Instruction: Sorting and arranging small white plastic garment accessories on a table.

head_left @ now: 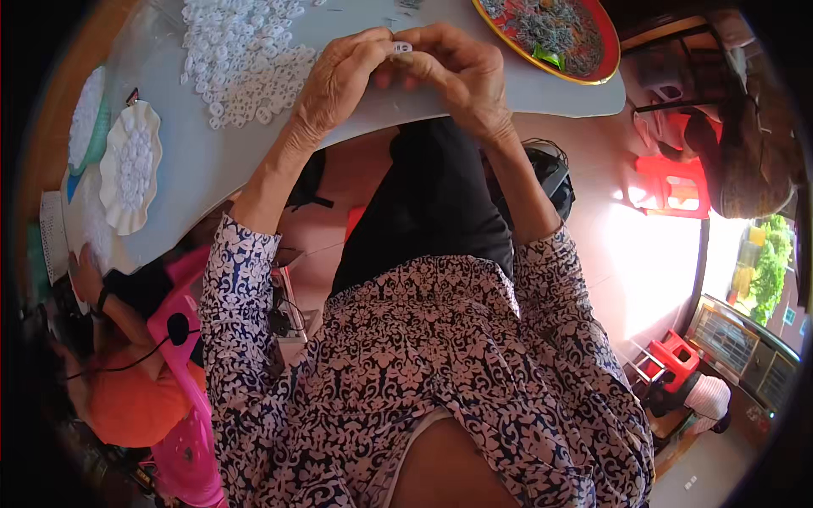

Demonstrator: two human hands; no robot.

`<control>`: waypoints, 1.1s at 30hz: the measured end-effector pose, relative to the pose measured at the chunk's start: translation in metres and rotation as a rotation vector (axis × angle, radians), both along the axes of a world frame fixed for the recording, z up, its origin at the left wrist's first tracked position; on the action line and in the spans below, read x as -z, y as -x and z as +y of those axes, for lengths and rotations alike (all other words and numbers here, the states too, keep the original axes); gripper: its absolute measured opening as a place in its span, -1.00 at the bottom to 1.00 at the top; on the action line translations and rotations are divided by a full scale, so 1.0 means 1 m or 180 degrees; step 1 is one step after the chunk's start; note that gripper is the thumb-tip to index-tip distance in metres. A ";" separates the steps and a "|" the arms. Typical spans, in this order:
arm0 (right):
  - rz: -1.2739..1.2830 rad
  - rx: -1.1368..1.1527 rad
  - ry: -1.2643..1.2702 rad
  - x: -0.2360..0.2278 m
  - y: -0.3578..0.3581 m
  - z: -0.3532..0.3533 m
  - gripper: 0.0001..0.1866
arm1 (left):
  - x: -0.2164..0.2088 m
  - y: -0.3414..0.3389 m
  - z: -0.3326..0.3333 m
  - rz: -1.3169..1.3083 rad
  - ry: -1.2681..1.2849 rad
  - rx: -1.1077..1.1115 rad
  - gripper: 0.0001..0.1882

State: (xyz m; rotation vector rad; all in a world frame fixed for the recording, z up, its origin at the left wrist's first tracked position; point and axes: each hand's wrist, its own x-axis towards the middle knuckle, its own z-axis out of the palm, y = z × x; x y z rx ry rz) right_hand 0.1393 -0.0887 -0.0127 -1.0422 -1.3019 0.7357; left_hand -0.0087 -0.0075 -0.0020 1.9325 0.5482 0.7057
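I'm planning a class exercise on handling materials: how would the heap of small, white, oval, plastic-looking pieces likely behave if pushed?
The heap of white pieces would probably spread apart, since they lie loose. Each is likely light, being tiny beside the left hand. They may slide rather than roll, as many seem flat on the pale, smooth-looking table.

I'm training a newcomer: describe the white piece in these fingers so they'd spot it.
Find the pale table along the top, then the left hand and right hand meeting over its near edge. The small white piece shows between their fingertips, held apart from the white heap on the left.
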 end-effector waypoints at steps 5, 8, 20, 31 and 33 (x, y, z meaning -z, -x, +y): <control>-0.0194 0.0035 0.0089 -0.003 -0.008 0.001 -0.76 | 0.003 -0.003 -0.001 -0.0229 0.0072 -0.0076 -0.69; 0.0063 0.0010 0.0169 -0.007 -0.004 0.000 -0.79 | 0.008 0.001 0.001 -0.0197 0.0098 -0.0049 -0.69; -0.0456 0.0599 0.0016 -0.037 -0.015 0.031 -0.81 | 0.006 0.001 -0.011 -0.0611 -0.0365 -0.0403 -0.89; -0.2902 0.0694 -0.1088 -0.082 -0.055 0.125 -0.86 | -0.003 0.025 -0.033 -0.0544 0.0101 -0.0164 -0.79; -0.2645 0.0305 -0.1179 -0.050 -0.025 0.115 -0.90 | -0.004 0.026 -0.035 -0.0472 0.0120 -0.0271 -0.78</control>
